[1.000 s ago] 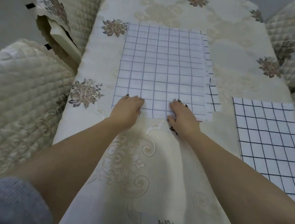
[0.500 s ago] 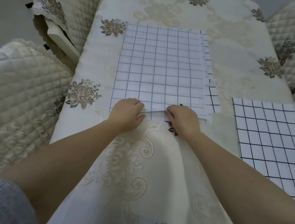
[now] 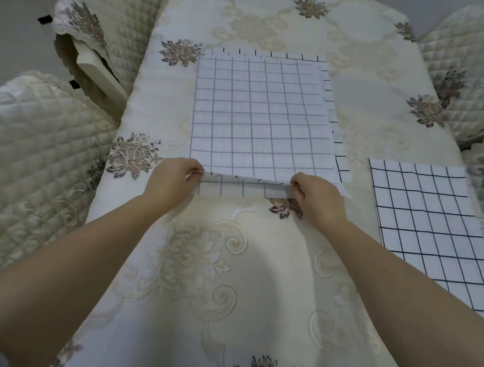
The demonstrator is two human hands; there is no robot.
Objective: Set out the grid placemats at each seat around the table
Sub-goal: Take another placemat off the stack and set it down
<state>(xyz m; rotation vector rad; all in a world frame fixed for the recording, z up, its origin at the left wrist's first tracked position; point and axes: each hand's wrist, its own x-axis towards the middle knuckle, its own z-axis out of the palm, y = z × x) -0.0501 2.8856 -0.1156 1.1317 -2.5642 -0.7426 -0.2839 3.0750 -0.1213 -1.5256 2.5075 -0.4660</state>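
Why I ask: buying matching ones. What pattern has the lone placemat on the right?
The placemat is white with thin dark grid lines; head view.

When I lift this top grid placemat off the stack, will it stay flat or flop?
Probably floppy: the top placemat peels up at its near edge, pinched by the left hand and right hand, while the rest lies flat. Likely light, since fingertip pinches raise it. It may drag the stack underneath, whose edges sit uneven.
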